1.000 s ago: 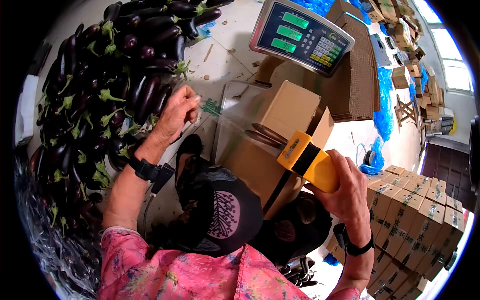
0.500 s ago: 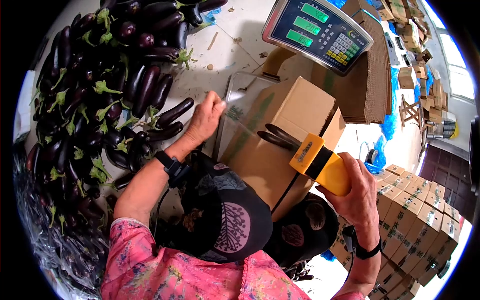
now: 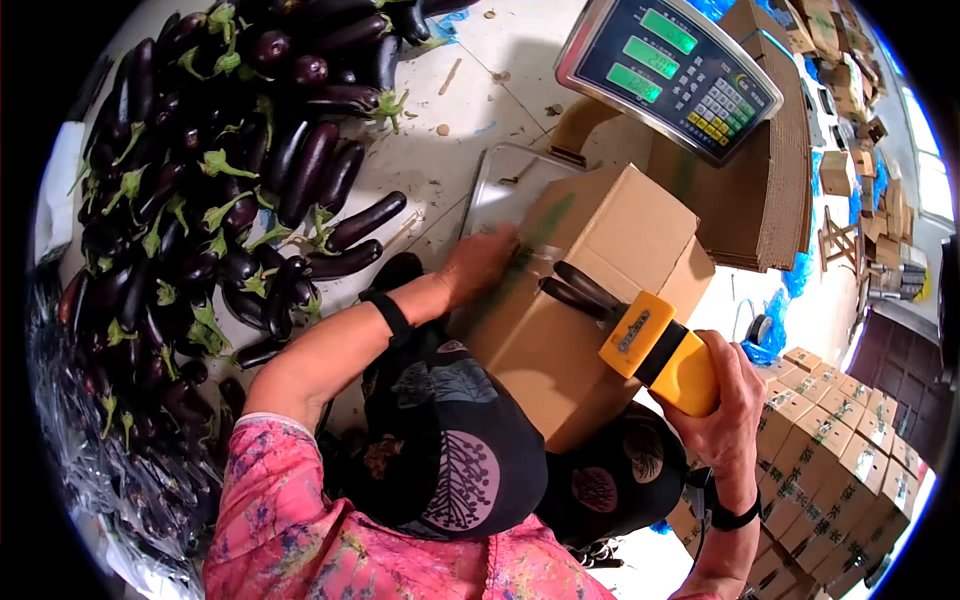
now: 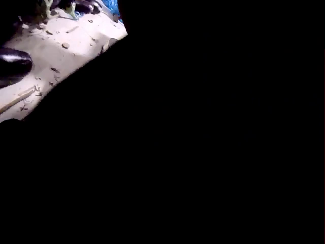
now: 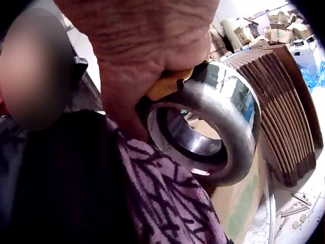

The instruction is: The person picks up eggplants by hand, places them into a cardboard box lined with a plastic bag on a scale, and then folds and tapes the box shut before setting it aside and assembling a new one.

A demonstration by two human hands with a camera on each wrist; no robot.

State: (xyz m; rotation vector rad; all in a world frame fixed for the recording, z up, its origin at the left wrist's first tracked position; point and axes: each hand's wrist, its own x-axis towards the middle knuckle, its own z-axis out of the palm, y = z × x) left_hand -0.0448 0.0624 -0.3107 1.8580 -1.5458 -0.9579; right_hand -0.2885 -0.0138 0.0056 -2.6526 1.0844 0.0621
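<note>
My right hand (image 3: 720,400) grips a yellow tape dispenser (image 3: 650,350) over the top of a brown cardboard box (image 3: 640,225). In the right wrist view the tape roll (image 5: 244,109) shows beneath that hand. A clear strip of tape (image 3: 543,254) lies over the box's left edge, near my left hand (image 3: 482,265), which is against the box's left side. Its fingers are blurred and partly hidden, and I cannot tell whether they pinch the tape end. The left wrist view is mostly dark. Two dark, elongated shapes (image 3: 580,288) show beside the dispenser.
Many eggplants (image 3: 310,175) lie heaped on the left. The box rests by a metal platform (image 3: 505,180), below a digital scale display (image 3: 670,75). Flattened cartons (image 3: 775,190) stand behind it. Packed boxes (image 3: 830,450) are stacked at the right, and clear plastic (image 3: 120,490) lies lower left.
My left hand has moved right from beside the eggplants to the box's left side, bringing the tape strip down to it. My right hand still holds the dispenser over the box.
</note>
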